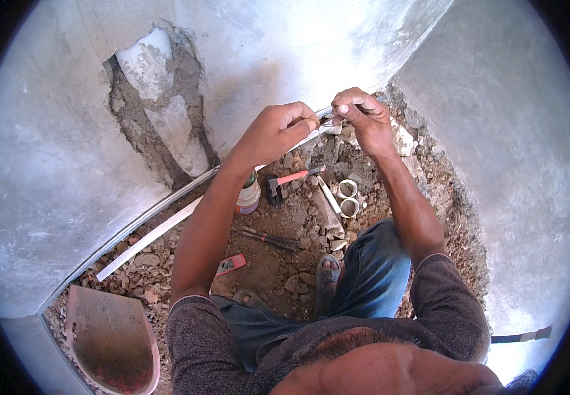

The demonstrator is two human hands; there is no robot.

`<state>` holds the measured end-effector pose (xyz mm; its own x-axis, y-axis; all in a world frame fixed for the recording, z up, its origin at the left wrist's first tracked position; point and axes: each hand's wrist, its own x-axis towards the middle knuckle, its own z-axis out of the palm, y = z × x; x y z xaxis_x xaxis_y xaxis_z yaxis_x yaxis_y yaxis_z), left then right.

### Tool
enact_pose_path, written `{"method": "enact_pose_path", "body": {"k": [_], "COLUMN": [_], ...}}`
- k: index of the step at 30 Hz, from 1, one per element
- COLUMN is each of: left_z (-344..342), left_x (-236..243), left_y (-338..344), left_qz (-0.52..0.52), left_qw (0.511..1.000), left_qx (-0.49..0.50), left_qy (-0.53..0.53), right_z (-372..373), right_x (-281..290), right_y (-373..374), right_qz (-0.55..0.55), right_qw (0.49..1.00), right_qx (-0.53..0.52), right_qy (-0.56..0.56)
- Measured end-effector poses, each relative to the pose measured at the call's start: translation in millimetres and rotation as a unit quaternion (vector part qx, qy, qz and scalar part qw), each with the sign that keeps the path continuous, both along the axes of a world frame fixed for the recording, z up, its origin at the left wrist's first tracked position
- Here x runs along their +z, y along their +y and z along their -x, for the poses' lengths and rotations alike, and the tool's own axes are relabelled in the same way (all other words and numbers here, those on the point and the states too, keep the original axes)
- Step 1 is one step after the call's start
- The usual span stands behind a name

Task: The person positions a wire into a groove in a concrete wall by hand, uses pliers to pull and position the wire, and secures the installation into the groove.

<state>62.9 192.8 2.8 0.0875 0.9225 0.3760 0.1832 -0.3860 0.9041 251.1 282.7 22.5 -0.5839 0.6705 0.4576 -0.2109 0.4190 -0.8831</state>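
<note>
My left hand [284, 131] and my right hand [364, 118] are raised close together in front of the wall's foot, over a long pale metal strip or rail [166, 197] that runs along the wall. My left fingers are curled in a pinch on something thin, possibly wire, too small to make out. My right thumb and fingers are also closed, at a small greyish piece [331, 126] whose kind I cannot make out. A long white strip [140, 247] lies diagonally below the rail, partly hidden behind my left arm.
On the rubble are a red-handled hammer [295, 176], two white pipe rings [347, 188], a white tube [330, 197], a bucket [247, 197], dark pliers-like tools [268, 240], a red level [231, 264] and a shovel blade [110, 336]. The left wall [54, 158] has a broken channel [127, 99].
</note>
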Motion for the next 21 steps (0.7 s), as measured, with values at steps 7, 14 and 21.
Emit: {"method": "enact_pose_path", "body": {"k": [7,14,21], "left_z": [0,-7,-1], "left_x": [1,6,1], "left_y": [2,0,2], "left_qz": [-0.044,-0.117,-0.122], "left_qw": [0.995,0.971,0.964], "left_qx": [0.077,0.178,0.224], "left_qy": [0.049,0.106,0.072], "right_z": [-8,-11,-8], "right_x": [7,17,23], "right_y": [2,-3,-15], "right_qz": [-0.094,-0.249,-0.359], "right_qw": [0.993,0.962,0.919], "right_qx": [-0.052,-0.093,-0.091], "right_qy": [-0.044,-0.058,-0.133]}}
